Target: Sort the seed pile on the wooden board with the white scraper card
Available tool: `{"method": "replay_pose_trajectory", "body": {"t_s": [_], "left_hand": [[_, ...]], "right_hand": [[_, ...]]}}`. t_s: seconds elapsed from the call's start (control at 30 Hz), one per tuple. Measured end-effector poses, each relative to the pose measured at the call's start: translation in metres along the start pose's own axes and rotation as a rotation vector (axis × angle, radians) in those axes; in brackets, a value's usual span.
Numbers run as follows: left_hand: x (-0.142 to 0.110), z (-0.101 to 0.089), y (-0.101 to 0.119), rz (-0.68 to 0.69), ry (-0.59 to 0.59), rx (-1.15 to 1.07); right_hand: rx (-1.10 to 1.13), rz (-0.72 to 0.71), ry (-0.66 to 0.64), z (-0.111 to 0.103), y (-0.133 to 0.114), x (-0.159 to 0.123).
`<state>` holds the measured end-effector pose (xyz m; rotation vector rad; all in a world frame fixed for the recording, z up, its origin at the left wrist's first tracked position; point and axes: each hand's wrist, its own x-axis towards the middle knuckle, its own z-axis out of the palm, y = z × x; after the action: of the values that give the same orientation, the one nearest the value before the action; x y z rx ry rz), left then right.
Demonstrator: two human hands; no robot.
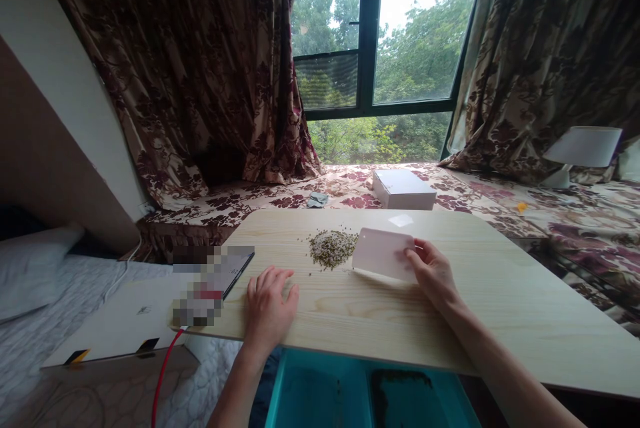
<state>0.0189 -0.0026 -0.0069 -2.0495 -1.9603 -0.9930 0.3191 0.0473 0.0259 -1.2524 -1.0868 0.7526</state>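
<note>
A pale white plastic scraper (383, 253) with a small hole in one corner is held at its right edge by my right hand (431, 269), thumb in front. It stands tilted over the wooden table (350, 321), its left edge beside a heap of mixed small green and white grains (331, 248). My left hand (271, 301) rests palm down on the table, left of the heap and below it, with fingers slightly bent and apart, holding nothing. Under the table's near edge shows a teal two-compartment tray (369, 391); dark grains line part of its right compartment.
Left of my left hand lies a partly blurred phone or tablet (239, 273) with a red cable (163, 375). A small white piece (401, 220) sits behind the scraper. Beyond the table are a white box (405, 189), a crumpled grey item (317, 199) and a lamp (583, 147).
</note>
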Motion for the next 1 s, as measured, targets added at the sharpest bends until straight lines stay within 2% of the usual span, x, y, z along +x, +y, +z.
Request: {"method": "replay_pose_trajectory", "body": {"t_s": [0.37, 0.6, 0.73, 0.93, 1.0], "left_hand": [[0.0, 0.001, -0.001, -0.001, -0.011, 0.004], [0.001, 0.001, -0.001, 0.009, 0.002, 0.002], [0.001, 0.0, 0.001, 0.011, 0.009, -0.008], [0.001, -0.001, 0.001, 0.003, 0.002, -0.015], [0.001, -0.001, 0.001, -0.001, 0.002, -0.014]], "right_hand": [[0.019, 0.027, -0.173, 0.007, 0.003, -0.005], [0.038, 0.091, -0.346, 0.01, -0.008, -0.013], [0.05, 0.134, -0.447, 0.013, -0.017, -0.034], [0.075, 0.177, -0.574, 0.015, -0.023, -0.092], [0.075, 0.182, -0.603, 0.013, -0.026, -0.102]]}}
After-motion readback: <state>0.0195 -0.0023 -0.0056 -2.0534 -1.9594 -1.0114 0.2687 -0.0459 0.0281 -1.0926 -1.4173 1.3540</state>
